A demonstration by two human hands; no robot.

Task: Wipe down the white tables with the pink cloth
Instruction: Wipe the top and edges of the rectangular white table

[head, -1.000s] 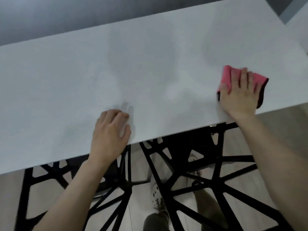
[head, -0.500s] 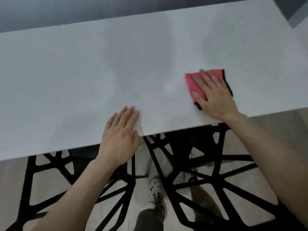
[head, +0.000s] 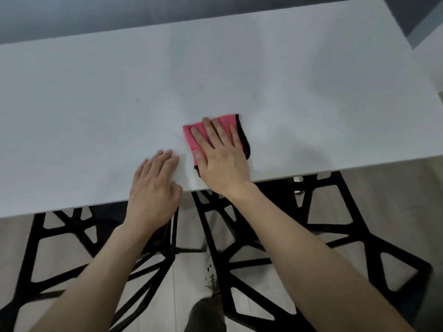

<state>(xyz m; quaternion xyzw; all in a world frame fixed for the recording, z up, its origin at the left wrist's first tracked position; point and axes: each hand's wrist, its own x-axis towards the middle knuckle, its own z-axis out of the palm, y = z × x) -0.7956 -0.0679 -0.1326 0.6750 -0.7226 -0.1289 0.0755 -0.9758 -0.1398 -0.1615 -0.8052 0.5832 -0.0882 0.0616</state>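
Note:
A long white table fills the upper half of the view. A folded pink cloth with a dark edge lies near the table's front edge, a little right of the middle. My right hand presses flat on the cloth with straight, spread fingers and covers most of it. Just to its left, my left hand rests flat on the bare tabletop at the front edge, fingers straight and together. The two hands are close but do not touch.
Black chairs with open triangular cut-outs stand under the table's front edge on a pale floor. A shoe and trouser leg show between them. A second white table's corner is at the far right. A grey wall runs behind.
My right hand has slid the pink cloth leftward along the table's front part, from the right end to beside my left hand. My left hand's fingers straightened and stayed at the edge.

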